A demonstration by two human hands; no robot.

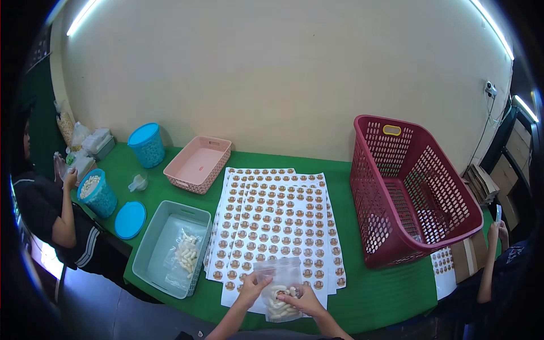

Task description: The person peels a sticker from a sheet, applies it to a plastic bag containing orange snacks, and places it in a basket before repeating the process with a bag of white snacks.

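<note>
A clear plastic bag [288, 271] of white oblong pieces is between my hands at the table's front edge, over the sticker sheets [283, 226]. My left hand [253, 289] grips the bag's left side, thumb on its front. My right hand [307, 302] is closed on the right side, its thumb on a small round brown sticker [280, 293] on the bag's front. The sheets under the bag carry rows of similar round brown stickers. Left of my hands, a grey-green basket [161, 218] holds another bag of white pieces [186, 253].
A tall maroon basket [385, 226] stands on the right of the green table [362, 300]. Behind left are a pink basket [195, 179], two blue tubs [148, 153] and a blue lid [130, 220]. One person [56, 221] stands left; another person's arm [488, 272] is at right.
</note>
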